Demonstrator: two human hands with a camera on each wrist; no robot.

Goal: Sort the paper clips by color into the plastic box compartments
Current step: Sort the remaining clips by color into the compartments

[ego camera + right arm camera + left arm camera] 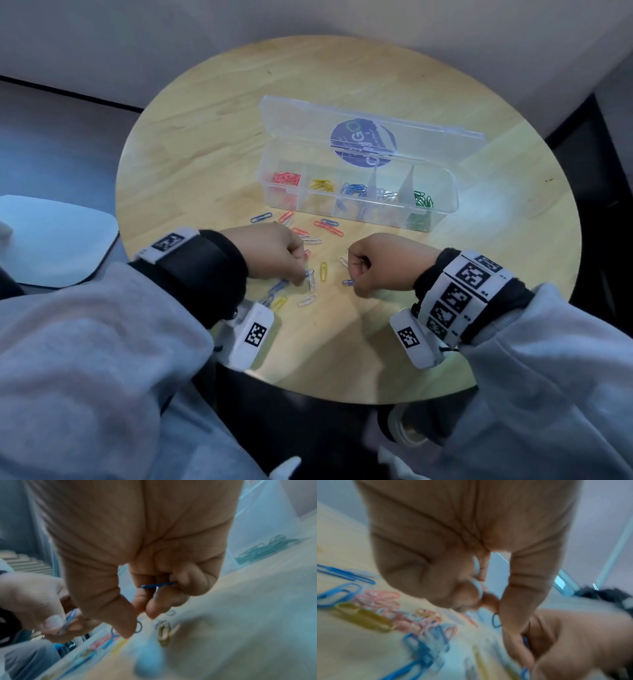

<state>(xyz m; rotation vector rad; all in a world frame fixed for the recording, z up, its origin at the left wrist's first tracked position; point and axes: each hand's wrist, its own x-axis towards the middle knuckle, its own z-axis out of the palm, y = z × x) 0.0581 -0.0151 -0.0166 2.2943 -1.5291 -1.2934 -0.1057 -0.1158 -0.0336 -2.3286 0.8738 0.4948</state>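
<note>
The clear plastic box (442,209) stands open at the far side of the round table, its compartments holding red (287,179), yellow (322,185), blue (352,189), white (386,194) and green clips (423,199). Loose clips (323,270) of mixed colours lie scattered in front of it. My left hand (305,279) is low over the pile and pinches a blue clip (68,620) between thumb and finger. My right hand (352,274) is curled just to its right. It holds a blue clip (157,585) in its bent fingers, with its thumb tip down by another dark blue clip (138,626).
The box lid (359,137) leans back behind the compartments, with a purple round sticker on it. More red, blue and white clips (329,228) lie between my hands and the box. A white chair seat (51,240) sits left of the table. The wrist views are blurred.
</note>
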